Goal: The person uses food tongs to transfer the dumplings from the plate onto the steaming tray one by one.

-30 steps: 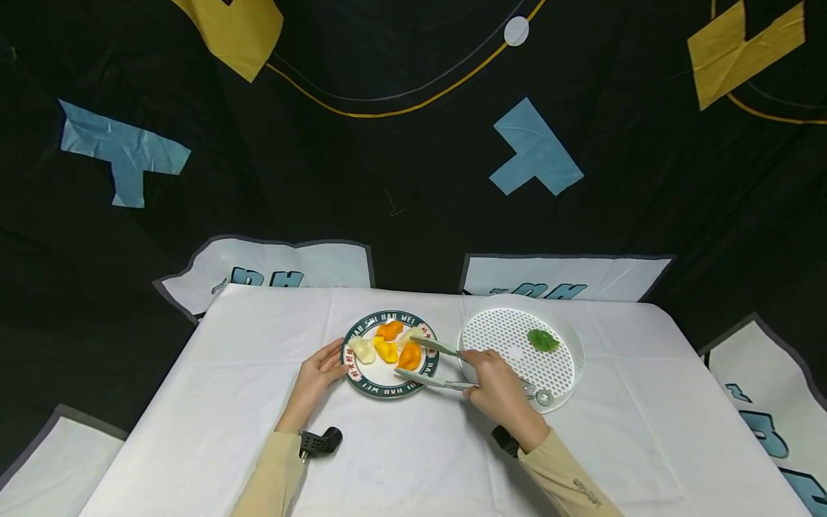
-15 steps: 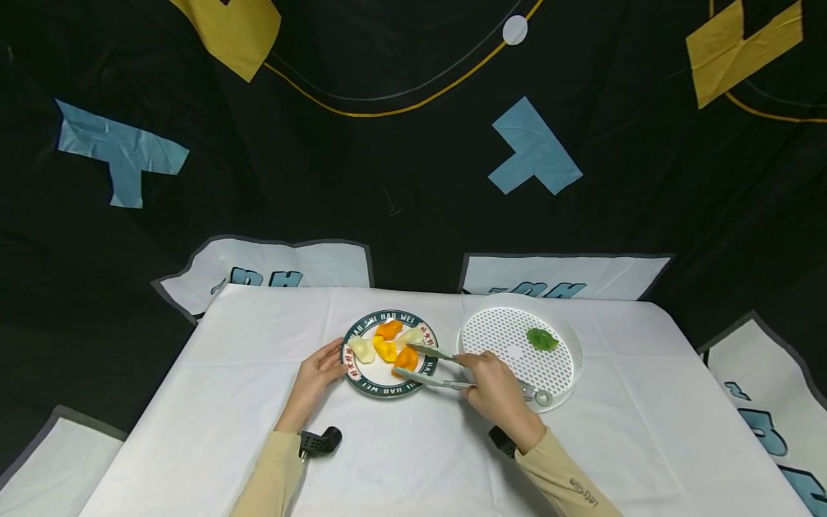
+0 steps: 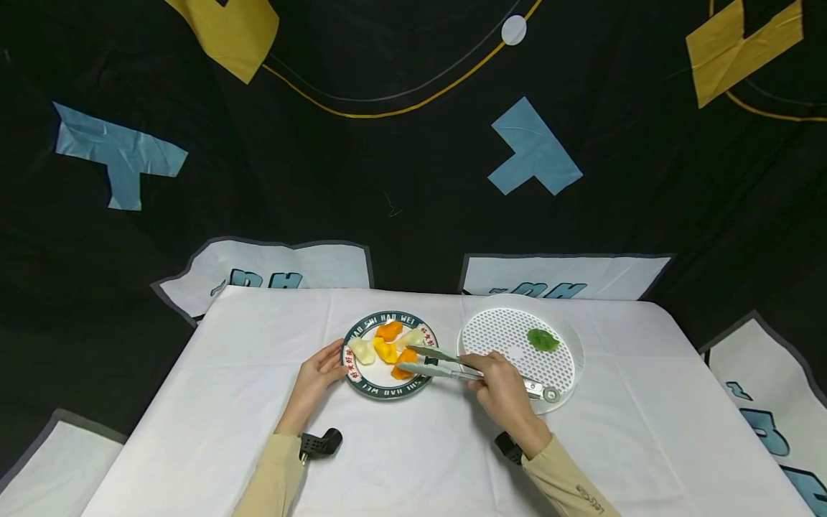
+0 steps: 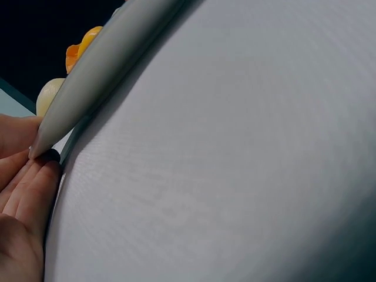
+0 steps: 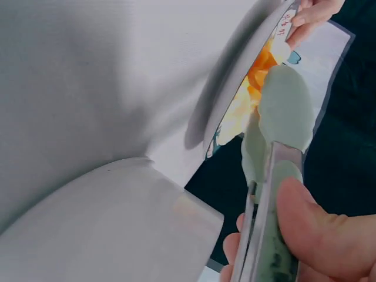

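Two hands are at work on my head view. My right hand (image 3: 502, 388) has its fingers curled round a pair of pale green tongs (image 3: 446, 364), whose arms are nearly closed on an orange piece of food (image 3: 404, 360) lying on the plate (image 3: 357, 380), just beside the yellow piece (image 3: 387, 350). My left hand (image 3: 319, 375) rests with relaxed fingers against the plate's near left rim; it grips nothing. To the right, touching distance from the plate, sits the white perforated tray (image 3: 555, 388) with one green piece (image 3: 543, 339) on it.

From the right wrist camera I see my thumb (image 5: 311, 226) pressed on the tongs, but the tips cover the food and I cannot tell how firmly it is pinched. The left wrist view is mostly blurred tablecloth (image 4: 235, 164).

Compared with a second ago, the tongs have narrowed from wide open to almost shut, and the orange piece has slid slightly toward me.
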Motion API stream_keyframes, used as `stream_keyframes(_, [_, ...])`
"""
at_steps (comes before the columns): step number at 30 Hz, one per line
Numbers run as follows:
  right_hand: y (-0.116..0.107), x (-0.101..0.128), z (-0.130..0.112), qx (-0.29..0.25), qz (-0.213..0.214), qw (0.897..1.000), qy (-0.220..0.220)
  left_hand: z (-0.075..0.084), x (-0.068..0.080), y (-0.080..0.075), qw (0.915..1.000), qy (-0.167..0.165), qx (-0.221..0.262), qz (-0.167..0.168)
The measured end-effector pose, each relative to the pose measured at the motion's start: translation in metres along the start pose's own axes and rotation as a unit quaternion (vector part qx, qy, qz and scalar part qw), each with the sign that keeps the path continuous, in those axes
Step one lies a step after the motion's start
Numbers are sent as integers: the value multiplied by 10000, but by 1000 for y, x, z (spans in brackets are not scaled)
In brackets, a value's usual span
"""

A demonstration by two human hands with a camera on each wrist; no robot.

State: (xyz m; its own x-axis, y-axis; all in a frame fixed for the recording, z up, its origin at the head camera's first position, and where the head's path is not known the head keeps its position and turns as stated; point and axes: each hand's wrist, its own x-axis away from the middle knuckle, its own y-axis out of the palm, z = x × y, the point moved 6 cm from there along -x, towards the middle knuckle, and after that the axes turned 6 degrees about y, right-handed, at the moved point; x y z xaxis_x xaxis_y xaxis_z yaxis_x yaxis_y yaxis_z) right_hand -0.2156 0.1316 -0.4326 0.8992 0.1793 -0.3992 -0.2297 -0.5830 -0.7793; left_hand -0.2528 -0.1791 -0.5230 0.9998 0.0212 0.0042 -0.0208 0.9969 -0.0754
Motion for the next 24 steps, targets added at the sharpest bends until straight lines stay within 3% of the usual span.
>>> stream_keyframes(11, [-7, -1, 0, -349, 286, 9990, -50, 5, 2, 1, 9998, 115, 149, -86])
stream_keyframes(24, [-15, -6, 1, -303, 422, 9986, -65, 3, 1, 1, 9999, 63, 84, -13])
